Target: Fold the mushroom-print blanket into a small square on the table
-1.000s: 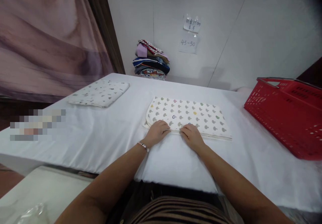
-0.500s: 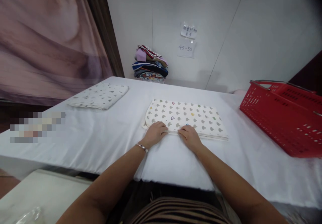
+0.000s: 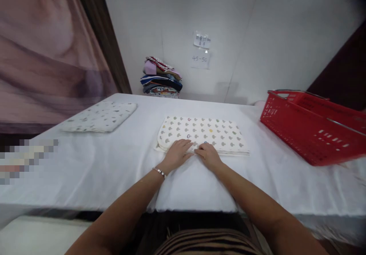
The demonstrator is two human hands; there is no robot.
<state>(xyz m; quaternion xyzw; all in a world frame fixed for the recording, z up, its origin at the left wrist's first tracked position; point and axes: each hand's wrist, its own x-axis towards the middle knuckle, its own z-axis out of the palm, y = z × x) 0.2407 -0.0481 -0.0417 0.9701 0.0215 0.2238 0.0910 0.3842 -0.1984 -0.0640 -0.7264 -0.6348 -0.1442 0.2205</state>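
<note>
1. Illumination: moderate, diffuse and cool; source direction cannot be determined.
2. Shadow: one soft patch on the pale wall [image 3: 251, 64], left of the red shopping basket [image 3: 300, 129].
3. Sheen: mild, along creases of the white tablecloth [image 3: 100, 163], left of the basket.
4. Focus: mushroom-print cloth [image 3: 200, 131], left of the basket, legible; handwritten paper sign [image 3: 200, 59], up and left of the basket, smeared; basket perforations slightly soft.
5. Edges: dark vignetting in the corner above the basket; wide-angle stretching evident in the basket itself.
6. Obscured: pixelated patch [image 3: 25, 157], far left of the basket.
</note>
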